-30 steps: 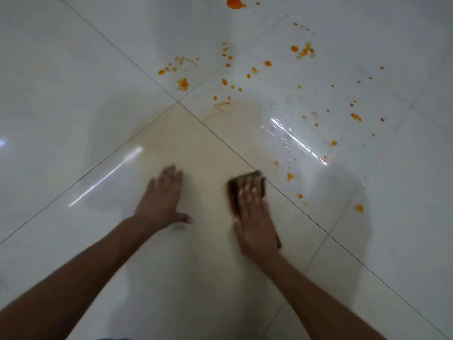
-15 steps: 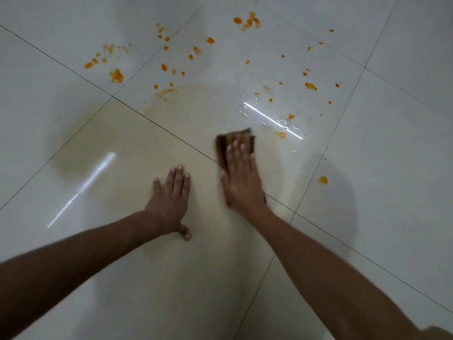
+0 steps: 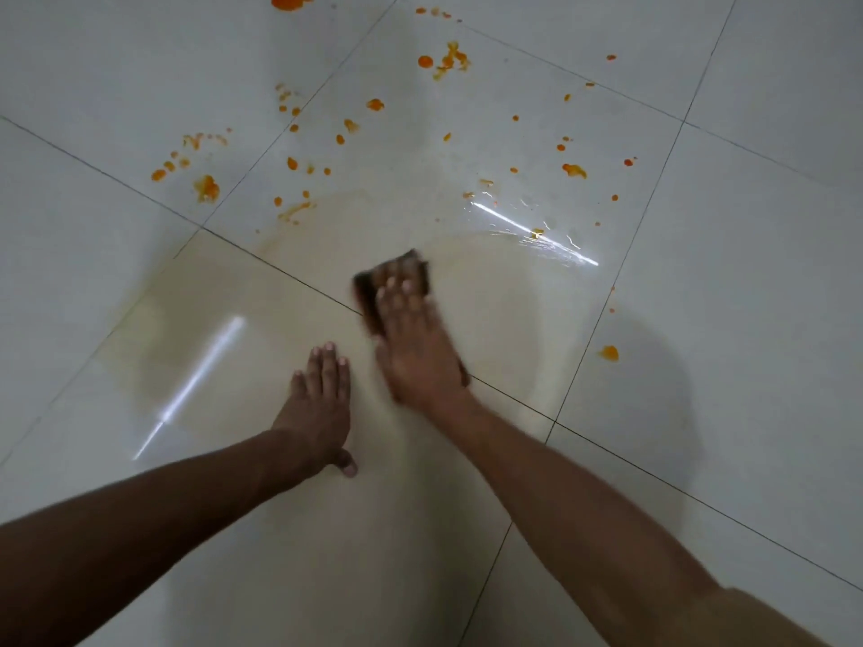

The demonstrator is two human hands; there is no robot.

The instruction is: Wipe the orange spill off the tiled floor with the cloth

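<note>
A dark brown cloth [image 3: 369, 291] lies flat on the glossy white tiled floor [image 3: 747, 273], pressed down under my right hand [image 3: 415, 343], whose fingers cover most of it. My left hand [image 3: 322, 403] rests flat on the tile just left of and nearer than the right one, fingers together, holding nothing. Orange spill drops [image 3: 443, 63] are scattered across the far tiles, with a bigger blob [image 3: 205, 188] at far left and one [image 3: 609, 353] to the right of my right hand. A pale yellowish wet smear [image 3: 490, 291] surrounds the cloth.
Dark grout lines [image 3: 621, 268] cross the floor diagonally. A large orange blob [image 3: 287, 0] sits at the top edge. Light streaks reflect on the wet tile at left [image 3: 196, 380] and right [image 3: 532, 233]. Part of my leg [image 3: 766, 623] shows at bottom right.
My right hand has pushed the cloth forward, away from me, across the grout line into the smeared tile. The left hand stayed planted; the camera shifted.
</note>
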